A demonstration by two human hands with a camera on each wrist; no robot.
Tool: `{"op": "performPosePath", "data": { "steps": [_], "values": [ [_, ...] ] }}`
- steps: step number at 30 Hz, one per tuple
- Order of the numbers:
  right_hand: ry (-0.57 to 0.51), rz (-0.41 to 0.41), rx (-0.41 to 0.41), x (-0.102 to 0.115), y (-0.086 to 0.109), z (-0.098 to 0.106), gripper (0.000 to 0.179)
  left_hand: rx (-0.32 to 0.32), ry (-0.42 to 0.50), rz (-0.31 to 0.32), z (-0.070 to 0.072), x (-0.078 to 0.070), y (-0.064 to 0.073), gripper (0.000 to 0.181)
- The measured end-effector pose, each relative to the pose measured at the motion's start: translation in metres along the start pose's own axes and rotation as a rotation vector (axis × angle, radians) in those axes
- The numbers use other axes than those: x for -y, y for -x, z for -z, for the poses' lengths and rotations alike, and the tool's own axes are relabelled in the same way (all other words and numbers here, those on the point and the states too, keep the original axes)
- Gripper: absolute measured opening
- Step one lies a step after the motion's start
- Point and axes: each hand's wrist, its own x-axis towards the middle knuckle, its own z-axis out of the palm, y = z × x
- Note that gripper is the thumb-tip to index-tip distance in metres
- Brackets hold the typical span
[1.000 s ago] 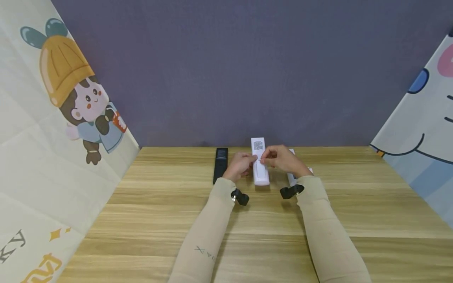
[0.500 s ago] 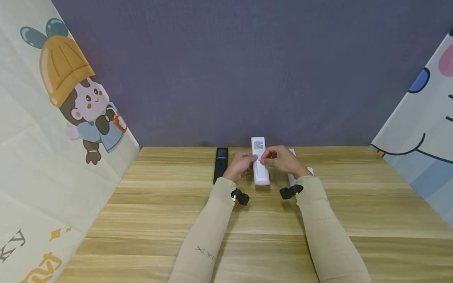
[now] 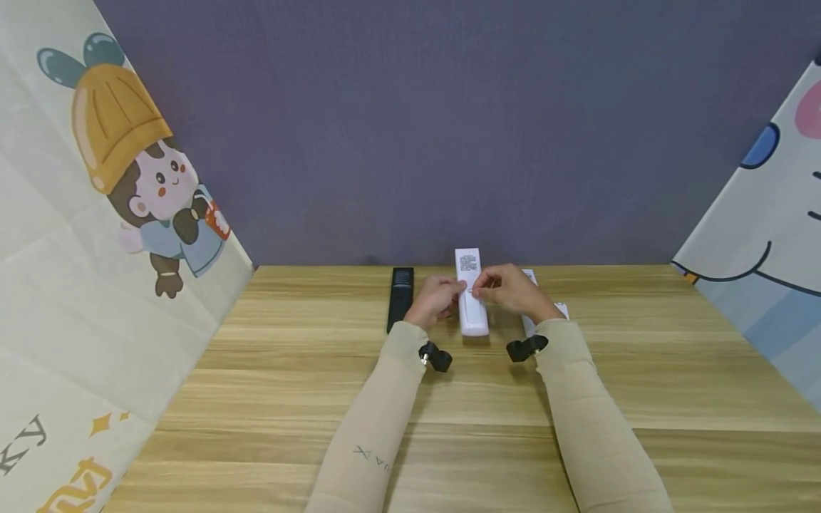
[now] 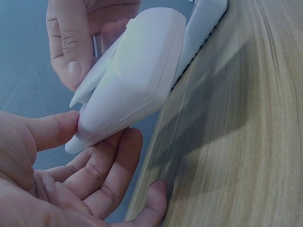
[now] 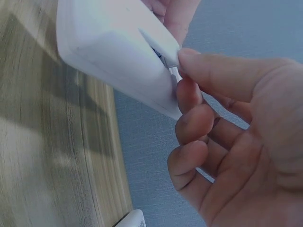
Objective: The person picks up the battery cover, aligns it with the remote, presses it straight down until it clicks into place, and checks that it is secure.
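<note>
A white remote control point(image 3: 473, 317) is tilted above the table, its back with a printed label facing up. My left hand point(image 3: 437, 296) grips its left side, thumb on the back and fingers beneath. In the left wrist view the battery cover point(image 4: 94, 78) stands lifted at one end, away from the remote's body. The thumb and forefinger of my right hand point(image 3: 509, 288) pinch that raised end. Inside the narrow dark gap under the cover, the right wrist view shows a bit of metal point(image 5: 168, 61). Most of the battery compartment is hidden.
A black remote control point(image 3: 400, 296) lies on the wooden table point(image 3: 474, 399), left of my left hand. Another white remote point(image 3: 529, 325) lies partly hidden beneath my right hand, with a small white piece point(image 3: 564, 310) beside it. The grey wall point(image 3: 449, 142) rises behind the table's far edge.
</note>
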Motion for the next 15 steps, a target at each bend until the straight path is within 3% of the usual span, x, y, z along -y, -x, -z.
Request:
{"op": "performPosePath", "data": {
  "steps": [15],
  "values": [
    [0.029,-0.008,0.002,0.0023,0.0009,-0.0014,0.004,-0.014,-0.009,0.003,-0.0006,0.0018,-0.0004,0.022]
  ]
}}
